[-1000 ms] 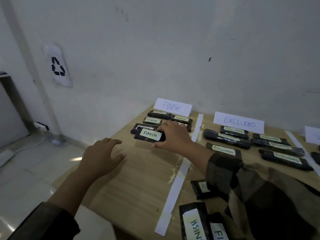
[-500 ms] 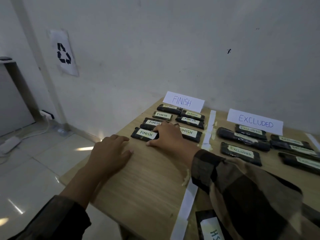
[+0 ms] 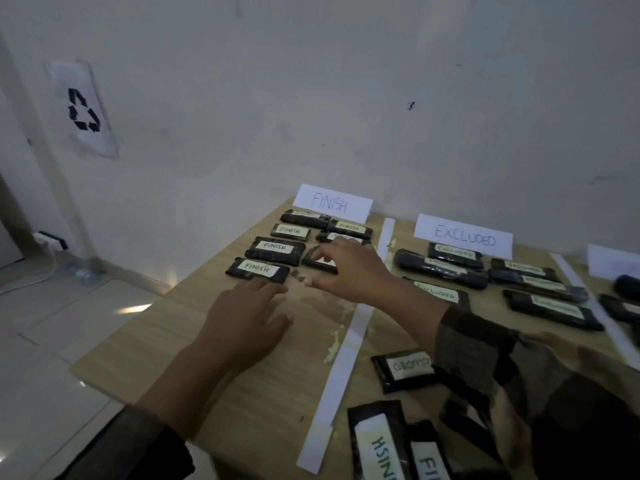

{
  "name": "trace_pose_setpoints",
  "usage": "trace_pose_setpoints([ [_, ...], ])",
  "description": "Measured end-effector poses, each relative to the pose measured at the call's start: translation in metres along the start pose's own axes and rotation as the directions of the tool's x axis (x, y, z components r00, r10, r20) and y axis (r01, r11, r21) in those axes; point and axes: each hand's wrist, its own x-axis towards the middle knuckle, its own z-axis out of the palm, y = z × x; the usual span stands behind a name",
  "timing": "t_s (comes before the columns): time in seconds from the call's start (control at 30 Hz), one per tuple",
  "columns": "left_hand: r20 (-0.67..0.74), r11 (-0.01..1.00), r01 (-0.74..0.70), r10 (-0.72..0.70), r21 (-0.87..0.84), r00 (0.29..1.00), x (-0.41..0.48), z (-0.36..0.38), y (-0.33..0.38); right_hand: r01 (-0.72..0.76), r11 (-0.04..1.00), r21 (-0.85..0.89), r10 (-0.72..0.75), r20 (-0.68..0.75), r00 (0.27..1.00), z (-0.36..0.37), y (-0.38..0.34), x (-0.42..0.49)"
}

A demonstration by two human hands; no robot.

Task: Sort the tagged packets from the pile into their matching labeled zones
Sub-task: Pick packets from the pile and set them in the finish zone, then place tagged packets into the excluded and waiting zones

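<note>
Since half a second ago the right grip (image 3: 349, 271) has left the front FINISH packet (image 3: 258, 269) and moved right over the neighbouring packet (image 3: 313, 260). Its fingers arch over that packet, but whether they pinch it cannot be told. The left grip (image 3: 246, 317) lies flat and open on the wooden desk (image 3: 194, 341), fingertips just short of the front packet. Beyond both grips the FINISH card (image 3: 330, 203) stands against a white wall (image 3: 311, 98) bearing a recycling sign (image 3: 85, 110). Right of the right grip, past a paper strip (image 3: 341, 368), EXCLUDED packets (image 3: 440, 268) lie before the EXCLUDED card (image 3: 464, 236). Nearer than the grips lies the pile (image 3: 377, 445).
</note>
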Motion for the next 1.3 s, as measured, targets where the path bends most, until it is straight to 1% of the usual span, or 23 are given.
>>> trace_pose_setpoints([
  [0.1, 0.03, 0.996, -0.079, 0.08, -0.029, 0.996, -0.001, 0.008, 0.027, -0.009, 0.998, -0.06, 0.013, 0.07, 0.997, -0.01, 0.021, -0.029],
  [0.23, 0.034, 0.974, -0.227, 0.228, -0.03, 0.973, -0.001, 0.019, 0.056, -0.026, 0.992, -0.122, 0.04, 0.111, 0.993, -0.021, 0.046, -0.068],
  [0.4, 0.057, 0.933, -0.357, 0.36, -0.047, 0.931, -0.001, 0.028, 0.081, -0.043, 0.993, -0.114, 0.061, 0.164, 0.985, -0.028, 0.069, -0.108],
  [0.5, 0.062, 0.914, -0.395, 0.402, -0.092, 0.914, -0.002, 0.027, 0.094, -0.009, 0.997, -0.077, 0.025, 0.22, 0.975, -0.031, 0.082, -0.128],
  [0.63, 0.113, 0.894, -0.433, 0.444, -0.112, 0.889, -0.005, 0.022, 0.11, 0.003, 0.999, -0.036, 0.008, 0.284, 0.959, -0.03, 0.093, -0.149],
  [0.77, 0.162, 0.88, -0.468, 0.475, -0.082, 0.865, -0.002, 0.029, 0.117, 0.002, 0.999, -0.04, 0.009, 0.283, 0.959, -0.025, 0.099, -0.162],
  [0.87, 0.178, 0.888, -0.446, 0.459, -0.11, 0.87, 0.0, 0.032, 0.119, -0.003, 1.0, -0.015, 0.006, 0.238, 0.971, -0.026, 0.099, -0.166],
  [0.97, 0.159, 0.898, -0.395, 0.426, -0.194, 0.891, -0.001, 0.028, 0.123, -0.015, 1.0, 0.012, 0.013, 0.178, 0.984, -0.026, 0.097, -0.169],
  [1.07, 0.18, 0.904, -0.316, 0.375, -0.29, 0.909, -0.002, 0.026, 0.125, -0.042, 0.997, 0.065, 0.034, 0.122, 0.992, -0.027, 0.093, -0.172],
  [1.2, 0.186, 0.865, -0.228, 0.339, -0.446, 0.922, -0.003, 0.027, 0.125, -0.087, 0.981, 0.174, 0.075, 0.072, 0.995, -0.024, 0.09, -0.176],
  [1.3, 0.164, 0.821, -0.164, 0.298, -0.547, 0.94, -0.001, 0.026, 0.123, -0.126, 0.953, 0.277, 0.125, 0.022, 0.992, -0.022, 0.091, -0.178],
])
